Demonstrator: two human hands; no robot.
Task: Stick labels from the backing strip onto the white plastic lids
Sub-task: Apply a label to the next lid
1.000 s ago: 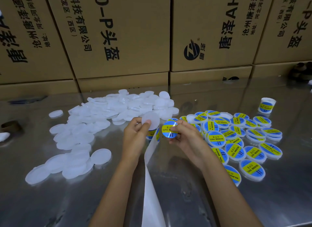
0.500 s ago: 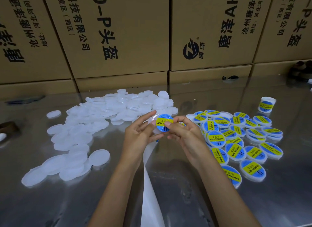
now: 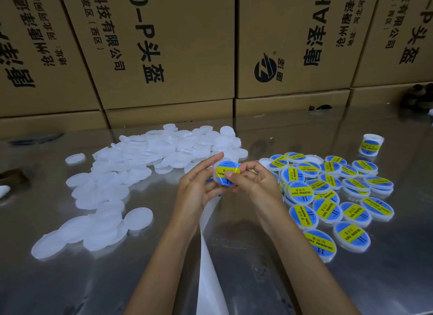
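Left of the grip, dozens of blank lids [image 3: 150, 164]; right, roughly thirty labelled lids [image 3: 328, 192]; one label roll [image 3: 370, 145].

A shiny metal desk [image 3: 70, 279] fills the lower view, its surface reflecting soft light. Behind the desk, along its far edge, stands a wall of brown cardboard boxes [image 3: 168, 45] stacked in rows, printed with black Chinese characters and a round logo [image 3: 265, 70]. A dark blurred object [image 3: 417, 95] sits at the desk's far right corner.

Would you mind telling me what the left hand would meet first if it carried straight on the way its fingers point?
Probably the pile of unlabelled white lids just beyond the left hand; depth is uncertain.
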